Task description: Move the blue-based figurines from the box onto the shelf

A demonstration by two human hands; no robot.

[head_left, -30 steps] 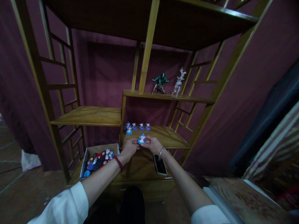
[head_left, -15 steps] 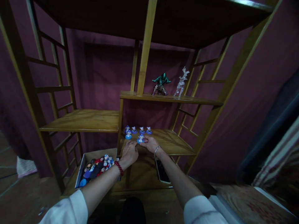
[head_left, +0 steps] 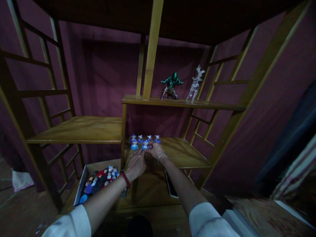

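Note:
My right hand [head_left: 156, 150] reaches onto the low wooden shelf [head_left: 182, 154], and its fingertips pinch a small white figurine on a blue base [head_left: 145, 144], which stands on the shelf. A like figurine [head_left: 134, 144] stands just left of it, and a row of several more [head_left: 148, 138] lines up behind. My left hand [head_left: 136, 163] hangs just below and in front of the shelf edge, fingers loose and apart, holding nothing. It wears a red bead bracelet; the right wrist has a silver bangle.
An open cardboard box [head_left: 85, 171] full of small figurines sits on the lower board at left. A dark phone [head_left: 171, 189] lies under my right forearm. A green figure [head_left: 172, 86] and a clear one [head_left: 195, 84] stand on the upper shelf. Maroon cloth hangs behind.
Both hands held the figurine in front of the shelf; the right hand has carried it forward and down onto the shelf beside the others, and the left hand has let go and dropped back.

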